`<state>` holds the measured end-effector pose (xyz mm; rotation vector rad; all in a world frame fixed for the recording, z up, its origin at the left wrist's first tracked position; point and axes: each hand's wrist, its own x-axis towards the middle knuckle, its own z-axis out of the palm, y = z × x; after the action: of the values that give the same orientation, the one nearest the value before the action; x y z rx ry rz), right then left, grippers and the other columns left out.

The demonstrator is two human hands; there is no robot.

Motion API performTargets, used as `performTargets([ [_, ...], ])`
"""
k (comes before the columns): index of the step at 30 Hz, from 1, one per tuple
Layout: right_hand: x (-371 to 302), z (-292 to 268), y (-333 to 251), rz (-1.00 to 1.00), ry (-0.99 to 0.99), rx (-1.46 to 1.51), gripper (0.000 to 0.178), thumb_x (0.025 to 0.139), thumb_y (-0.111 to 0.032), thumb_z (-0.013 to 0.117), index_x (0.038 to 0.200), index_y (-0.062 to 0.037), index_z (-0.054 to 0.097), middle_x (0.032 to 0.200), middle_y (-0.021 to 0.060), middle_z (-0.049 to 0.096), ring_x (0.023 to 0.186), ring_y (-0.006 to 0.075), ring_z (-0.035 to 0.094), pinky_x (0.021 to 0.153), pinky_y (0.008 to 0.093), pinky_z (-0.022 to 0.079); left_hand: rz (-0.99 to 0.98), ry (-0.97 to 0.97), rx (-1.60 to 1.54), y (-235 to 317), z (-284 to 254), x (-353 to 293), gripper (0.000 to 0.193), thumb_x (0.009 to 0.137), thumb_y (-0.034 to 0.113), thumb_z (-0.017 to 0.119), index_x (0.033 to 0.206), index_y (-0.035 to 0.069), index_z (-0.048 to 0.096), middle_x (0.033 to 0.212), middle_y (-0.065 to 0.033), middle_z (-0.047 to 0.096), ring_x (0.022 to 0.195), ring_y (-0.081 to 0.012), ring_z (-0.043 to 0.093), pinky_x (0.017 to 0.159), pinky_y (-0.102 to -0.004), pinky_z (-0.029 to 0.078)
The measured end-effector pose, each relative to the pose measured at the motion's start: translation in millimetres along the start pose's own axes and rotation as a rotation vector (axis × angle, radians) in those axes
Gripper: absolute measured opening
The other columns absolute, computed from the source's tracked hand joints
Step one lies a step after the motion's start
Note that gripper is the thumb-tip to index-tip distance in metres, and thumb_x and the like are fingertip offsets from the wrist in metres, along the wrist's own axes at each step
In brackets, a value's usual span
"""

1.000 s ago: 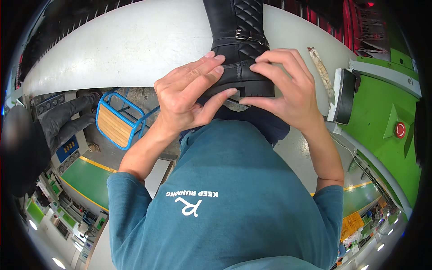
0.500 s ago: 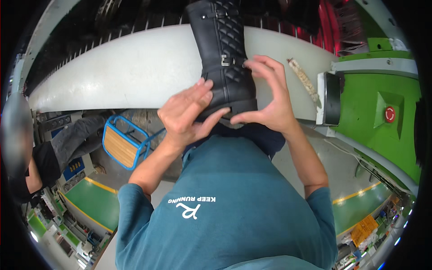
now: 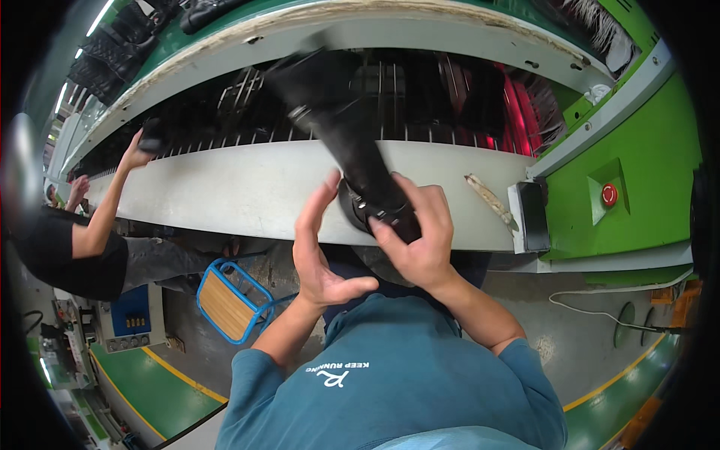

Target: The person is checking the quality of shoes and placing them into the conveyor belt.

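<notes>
Wore a teal top with white print, forearms coming up from the lower edge. Held the left hand (image 3: pixel 321 251) open, fingers spread and raised, thumb out to the right, palm turned toward the boot but apart from it, gripping nothing. Closed the right hand (image 3: pixel 415 238) around the lower end of a tall black boot (image 3: pixel 352 142), fingers wrapped over its front, thumb pressed across near a small metal buckle. Rose from that grip tilted up and to the left, crossing the near edge of the pale conveyor belt (image 3: pixel 247 187) and reaching out over the metal rack (image 3: pixel 420 97) behind it; blurred at the upper end, so could not tell its detail there. Stood below the belt's near edge, toward the left, a blue-framed stool with a wooden seat (image 3: pixel 229 300) on the grey floor. Lay on the belt to the right of the boot, near its right end, a slim pale tool (image 3: pixel 489 201), well apart from the hand. Stood beside that end a green machine housing (image 3: pixel 637 187) with a red button (image 3: pixel 609 195). Reached, far along the belt's left stretch, another person in a black top (image 3: pixel 67 247), one hand (image 3: pixel 139 150) up at the rack's edge. Sat more dark boots (image 3: pixel 127 37) on the far upper shelf at the left.
</notes>
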<state>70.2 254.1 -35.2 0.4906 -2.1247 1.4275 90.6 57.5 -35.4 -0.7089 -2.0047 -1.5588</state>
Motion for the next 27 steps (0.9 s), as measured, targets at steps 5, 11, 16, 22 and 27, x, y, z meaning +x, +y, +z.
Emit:
performTargets([
  [5, 11, 0, -1, -0.192, -0.252, 0.075, 0.086, 0.078, -0.026, 0.101, 0.154, -0.0067, 0.065, 0.129, 0.0145, 0.065, 0.114, 0.0327, 0.067, 0.094, 0.0439, 0.058, -0.214, 0.412, -0.072, 23, 14, 53, 0.054, 0.094, 0.006, 0.09, 0.136, -0.004, 0.058, 0.122, -0.0129, 0.072, 0.112, -0.0162, 0.07, 0.097, -0.0325, 0.057],
  [11, 64, 11, -5, 0.359, -0.215, 0.602, 0.041, 0.118, -0.043, 0.062, 0.116, -0.0023, 0.063, 0.088, 0.0111, 0.067, 0.079, 0.0162, 0.069, 0.068, 0.034, 0.055, 0.009, 0.273, 0.155, 17, 10, 82, 0.038, 0.098, 0.013, 0.091, 0.124, -0.001, 0.069, 0.097, -0.009, 0.081, 0.08, -0.0159, 0.078, 0.071, -0.0299, 0.061],
  [16, 62, 23, -25, 0.165, -0.056, 0.449, 0.046, 0.12, -0.041, 0.06, 0.096, -0.0025, 0.059, 0.071, 0.0063, 0.058, 0.066, 0.0122, 0.051, 0.059, 0.0326, 0.042, 0.109, 0.186, 0.342, 46, 9, 86, 0.021, 0.1, 0.005, 0.083, 0.117, -0.007, 0.082, 0.109, -0.0225, 0.084, 0.098, -0.034, 0.083, 0.09, -0.0379, 0.063],
  [22, 58, 20, -26, 0.221, -0.048, 0.595, 0.038, 0.118, -0.031, 0.067, 0.095, -0.002, 0.06, 0.073, 0.0016, 0.055, 0.069, 0.0078, 0.044, 0.059, 0.0303, 0.039, 0.184, 0.246, 0.335, 37, 15, 82, 0.02, 0.097, 0.004, 0.085, 0.115, -0.005, 0.083, 0.106, -0.0217, 0.085, 0.093, -0.0338, 0.085, 0.083, -0.0383, 0.066],
  [27, 59, 12, -33, 0.324, -0.176, 1.032, 0.038, 0.119, -0.029, 0.065, 0.09, -0.0055, 0.061, 0.073, -0.0027, 0.054, 0.063, 0.0058, 0.047, 0.057, 0.0285, 0.039, 0.16, 0.336, 0.315, 34, 18, 72, 0.014, 0.099, 0.002, 0.082, 0.11, -0.006, 0.083, 0.102, -0.0205, 0.085, 0.09, -0.0311, 0.085, 0.083, -0.0358, 0.064],
])
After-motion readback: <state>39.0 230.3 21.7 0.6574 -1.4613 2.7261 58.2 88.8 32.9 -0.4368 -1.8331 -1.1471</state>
